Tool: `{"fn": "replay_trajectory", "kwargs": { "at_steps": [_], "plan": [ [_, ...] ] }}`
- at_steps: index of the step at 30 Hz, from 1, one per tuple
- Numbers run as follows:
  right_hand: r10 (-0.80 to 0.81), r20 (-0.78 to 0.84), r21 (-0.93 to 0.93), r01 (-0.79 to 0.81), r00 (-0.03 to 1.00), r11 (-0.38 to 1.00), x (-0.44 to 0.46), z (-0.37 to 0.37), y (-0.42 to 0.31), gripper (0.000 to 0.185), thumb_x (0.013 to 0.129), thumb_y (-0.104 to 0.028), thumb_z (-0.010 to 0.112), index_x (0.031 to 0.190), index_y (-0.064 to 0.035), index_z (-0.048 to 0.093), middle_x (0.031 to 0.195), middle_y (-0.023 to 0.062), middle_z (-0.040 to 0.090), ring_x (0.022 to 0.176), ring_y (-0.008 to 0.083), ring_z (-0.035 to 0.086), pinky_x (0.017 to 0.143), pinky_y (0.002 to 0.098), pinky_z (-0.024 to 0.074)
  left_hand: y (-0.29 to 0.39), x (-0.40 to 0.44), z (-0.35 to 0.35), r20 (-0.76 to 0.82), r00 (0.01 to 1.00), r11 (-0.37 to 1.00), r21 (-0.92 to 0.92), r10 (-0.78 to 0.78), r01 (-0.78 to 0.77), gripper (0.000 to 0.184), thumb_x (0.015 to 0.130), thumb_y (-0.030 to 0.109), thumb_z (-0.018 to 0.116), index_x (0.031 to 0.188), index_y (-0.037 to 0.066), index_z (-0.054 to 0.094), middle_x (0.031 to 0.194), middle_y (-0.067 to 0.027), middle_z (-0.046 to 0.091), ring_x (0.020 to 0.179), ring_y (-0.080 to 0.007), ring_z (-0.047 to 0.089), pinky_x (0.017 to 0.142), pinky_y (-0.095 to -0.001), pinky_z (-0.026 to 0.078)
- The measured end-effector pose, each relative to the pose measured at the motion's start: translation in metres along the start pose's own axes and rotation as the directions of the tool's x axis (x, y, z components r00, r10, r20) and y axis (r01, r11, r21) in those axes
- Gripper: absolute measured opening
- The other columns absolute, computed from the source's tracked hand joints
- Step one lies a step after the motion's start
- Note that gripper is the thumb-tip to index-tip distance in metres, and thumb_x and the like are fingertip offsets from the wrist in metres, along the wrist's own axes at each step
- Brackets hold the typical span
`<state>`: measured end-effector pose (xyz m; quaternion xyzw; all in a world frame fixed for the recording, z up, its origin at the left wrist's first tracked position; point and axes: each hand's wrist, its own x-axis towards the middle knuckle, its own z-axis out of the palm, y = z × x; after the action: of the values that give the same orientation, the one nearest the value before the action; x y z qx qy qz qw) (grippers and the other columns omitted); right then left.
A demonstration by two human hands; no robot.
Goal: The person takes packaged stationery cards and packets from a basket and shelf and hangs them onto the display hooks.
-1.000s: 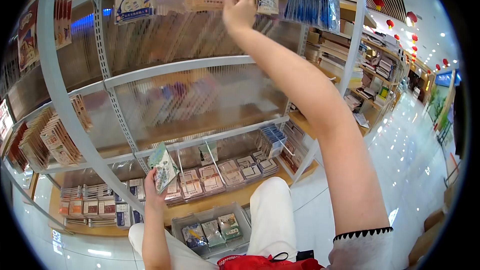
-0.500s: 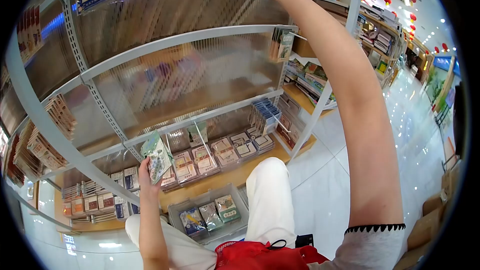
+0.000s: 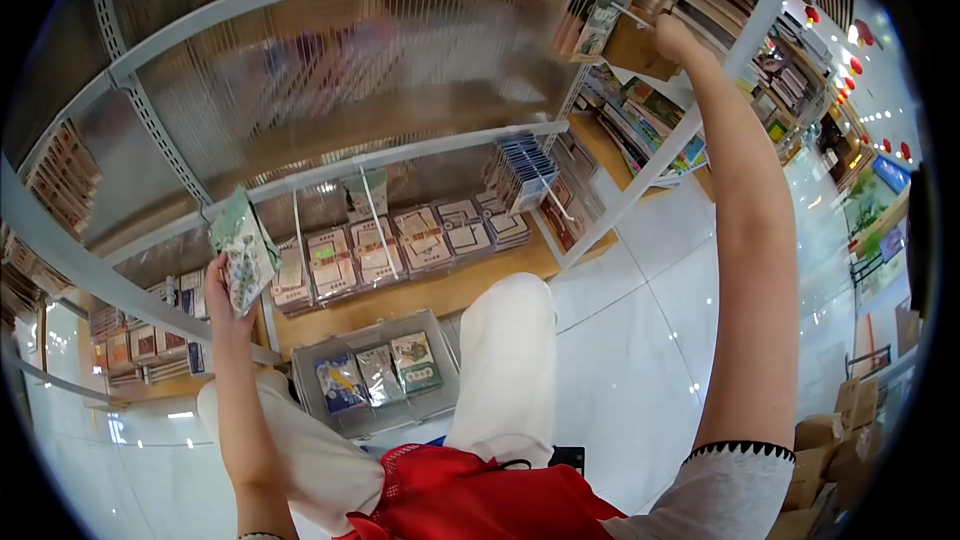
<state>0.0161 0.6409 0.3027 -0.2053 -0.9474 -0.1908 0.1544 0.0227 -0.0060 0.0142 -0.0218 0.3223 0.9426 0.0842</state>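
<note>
Right hand (image 3: pixel 675 37) now brought down to a peg (image 3: pixel 634 16) at the upper right; packet (image 3: pixel 243 252) kept in the left hand (image 3: pixel 222 298).

The right hand has been lowered from the upper rack and is now set near the peg's free end, beside the small hanging packs (image 3: pixel 598 30); whether anything is pinched by its fingers cannot be told. By this shift, reach is centred on the peg, while the packet is left undisturbed. At the left of the frame, the packet is pinched along its lower edge by the left fingers and held tilted, a glossy wrapper with a green top and a pale, patterned front.
</note>
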Motion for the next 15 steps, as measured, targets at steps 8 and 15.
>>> {"fn": "replay_trajectory", "kwargs": {
  "at_steps": [8, 15],
  "plan": [
    [0.081, -0.219, 0.212, -0.034, 0.972, 0.977, 0.026, 0.018, 0.058, 0.031, 0.077, -0.025, 0.054, 0.102, -0.0097, 0.064, 0.087, 0.0123, 0.064, 0.076, 0.0239, 0.060, 0.067, 0.0346, 0.0452, 0.005, 0.018, -0.023, -0.045, 0.999, 1.000, 0.013, 0.003, -0.002, 0.022, 0.083, 0.018, 0.050, 0.097, 0.001, 0.056, 0.095, -0.0095, 0.063, 0.087, -0.0210, 0.061, 0.080, -0.0328, 0.049],
    [0.089, 0.189, 0.838, -0.207, 0.978, 0.505, -0.038, -0.019, 0.030, 0.020, 0.087, -0.020, 0.045, 0.087, -0.0060, 0.059, 0.063, -0.0048, 0.048, 0.050, 0.0027, 0.041, 0.043, 0.0164, 0.0326, 0.027, 0.014, -0.013, -0.034, 0.999, 0.999, -0.018, 0.035, -0.036, 0.024, 0.084, 0.017, 0.049, 0.099, 0.000, 0.055, 0.099, -0.0110, 0.062, 0.087, -0.0211, 0.062, 0.080, -0.0305, 0.049]
  ]
}}
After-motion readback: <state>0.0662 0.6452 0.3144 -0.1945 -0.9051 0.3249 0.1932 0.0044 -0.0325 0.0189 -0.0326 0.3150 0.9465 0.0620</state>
